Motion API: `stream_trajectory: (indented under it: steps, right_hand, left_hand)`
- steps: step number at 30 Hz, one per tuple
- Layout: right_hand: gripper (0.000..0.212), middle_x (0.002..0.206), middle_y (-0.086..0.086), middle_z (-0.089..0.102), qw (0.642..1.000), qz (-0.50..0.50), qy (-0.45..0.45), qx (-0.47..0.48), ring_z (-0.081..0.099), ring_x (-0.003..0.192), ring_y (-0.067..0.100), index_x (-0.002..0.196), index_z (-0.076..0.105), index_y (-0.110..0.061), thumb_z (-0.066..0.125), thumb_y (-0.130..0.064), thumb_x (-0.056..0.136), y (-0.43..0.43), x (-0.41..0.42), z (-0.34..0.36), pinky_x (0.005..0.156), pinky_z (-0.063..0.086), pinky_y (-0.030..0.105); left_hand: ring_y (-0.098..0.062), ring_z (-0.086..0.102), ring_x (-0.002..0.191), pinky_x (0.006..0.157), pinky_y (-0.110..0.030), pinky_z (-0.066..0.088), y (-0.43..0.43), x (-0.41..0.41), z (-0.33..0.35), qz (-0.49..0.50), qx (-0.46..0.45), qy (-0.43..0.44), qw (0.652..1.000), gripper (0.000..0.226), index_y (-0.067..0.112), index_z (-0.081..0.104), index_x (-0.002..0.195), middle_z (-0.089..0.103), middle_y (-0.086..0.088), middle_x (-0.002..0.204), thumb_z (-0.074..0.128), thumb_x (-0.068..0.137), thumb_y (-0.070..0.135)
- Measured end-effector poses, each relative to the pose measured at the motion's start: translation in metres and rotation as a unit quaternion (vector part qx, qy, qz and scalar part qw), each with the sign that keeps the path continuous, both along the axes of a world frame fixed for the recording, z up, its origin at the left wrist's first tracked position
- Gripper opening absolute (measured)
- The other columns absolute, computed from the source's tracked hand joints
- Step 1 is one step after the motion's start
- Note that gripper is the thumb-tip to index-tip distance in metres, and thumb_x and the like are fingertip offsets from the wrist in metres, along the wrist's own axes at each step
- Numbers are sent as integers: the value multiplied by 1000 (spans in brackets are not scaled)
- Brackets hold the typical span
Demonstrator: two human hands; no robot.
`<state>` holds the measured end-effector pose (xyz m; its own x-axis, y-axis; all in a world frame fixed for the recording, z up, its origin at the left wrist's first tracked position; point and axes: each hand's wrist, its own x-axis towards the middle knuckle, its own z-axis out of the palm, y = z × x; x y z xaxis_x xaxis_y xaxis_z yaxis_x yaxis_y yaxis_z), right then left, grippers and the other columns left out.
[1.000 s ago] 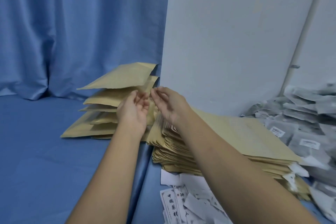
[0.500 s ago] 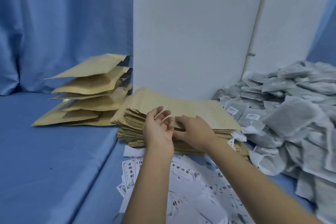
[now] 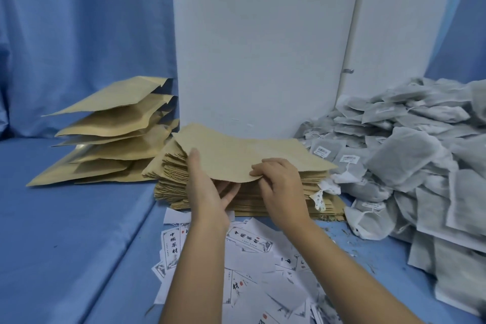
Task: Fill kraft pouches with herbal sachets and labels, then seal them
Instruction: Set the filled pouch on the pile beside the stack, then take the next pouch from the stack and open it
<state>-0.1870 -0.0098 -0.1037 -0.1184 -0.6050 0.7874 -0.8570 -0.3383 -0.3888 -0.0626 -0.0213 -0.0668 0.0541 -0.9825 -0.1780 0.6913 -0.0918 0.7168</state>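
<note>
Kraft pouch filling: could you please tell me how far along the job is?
Done, it seems: the puffed pouches piled at the left. In hand: the left hand and right hand pinch the top flat pouch, raised off the stack of flat pouches. Left: that thick stack, the sachet heap and the scattered labels suggest much remains.

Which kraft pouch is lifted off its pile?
The top pouch of the middle stack, gripped by left hand and right hand; the left pile lies untouched.
</note>
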Motion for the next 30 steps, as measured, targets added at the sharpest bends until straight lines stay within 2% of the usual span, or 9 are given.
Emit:
stream_trajectory:
  steps: [2, 4, 7, 9, 11, 16, 20, 23, 30]
  right_hand:
    - [39, 112, 5, 69, 1000, -19, -19, 11, 51, 122, 24, 95, 74, -8, 51, 17, 77, 3, -3, -3, 113, 25, 47]
    - [55, 126, 3, 62, 996, -17, -75, 47, 45, 129, 17, 110, 71, -12, 42, 20, 77, 10, -6, -5, 117, 20, 38]
    - [53, 119, -1, 66, 962, 18, -256, 90, 58, 91, -7, 119, 66, -20, 39, 11, 84, 20, -6, 0, 85, 44, 12]
    - [45, 110, -5, 70, 904, 88, -407, 100, 62, 87, -9, 108, 69, -22, 42, 7, 87, 23, -6, 6, 84, 50, 14]
    - [38, 108, 2, 71, 806, 195, -550, 93, 67, 97, 4, 103, 69, -17, 43, 7, 88, 25, -7, 13, 89, 52, 22]
    - [25, 79, 17, 50, 631, 334, -700, 21, 56, 88, 30, 69, 44, -8, 34, 8, 85, 35, -3, 18, 84, 57, 34]
    - [19, 83, 21, 65, 581, 309, -749, 78, 70, 75, 24, 78, 48, -5, 34, 4, 86, 37, -6, 11, 66, 58, 28]
    - [16, 85, 21, 65, 554, 315, -764, 101, 70, 75, 25, 87, 49, -4, 34, 3, 86, 37, -9, 7, 70, 58, 29]
    - [19, 100, 23, 59, 556, 315, -761, 111, 67, 78, 25, 96, 48, -3, 34, 5, 85, 35, -10, 7, 73, 57, 28]
  left_hand:
    - [-20, 63, 83, 60, -30, 55, 1, 0, 2, 29, -28, -79, 996, 14, 20, 61, 86, 65, -1, 87, 49, 93, 14]
    - [-20, 61, 91, 73, -29, 52, 1, -2, 1, 86, -106, -170, 976, 36, 22, 64, 98, 66, 3, 95, 39, 91, -2]
    - [11, 47, 117, 94, -6, 37, 7, -9, 0, 120, -301, -302, 897, 58, 38, 47, 134, 50, 27, 132, 33, 95, -2]
    - [21, 32, 125, 102, -1, 25, 11, -17, 1, 81, -416, -357, 833, 63, 45, 39, 134, 36, 37, 135, 33, 96, -5]
    - [9, 24, 136, 114, -16, 18, 13, -23, -3, 47, -487, -449, 748, 70, 40, 38, 137, 31, 28, 143, 32, 92, -13]
    - [-2, 19, 142, 116, -30, 8, 11, -27, -10, -11, -471, -694, 545, 70, 39, 35, 143, 29, 14, 153, 36, 88, -4]
    - [-3, 24, 140, 113, -33, 13, 11, -30, -19, -100, -414, -725, 541, 45, 39, 42, 139, 33, 13, 151, 35, 99, 19]
    - [-4, 26, 140, 112, -32, 13, 10, -31, -23, -126, -388, -723, 557, 36, 36, 49, 135, 37, 12, 150, 34, 102, 30]
    - [-4, 29, 138, 113, -33, 12, 8, -32, -23, -140, -376, -715, 573, 36, 36, 49, 134, 38, 12, 149, 36, 101, 30]
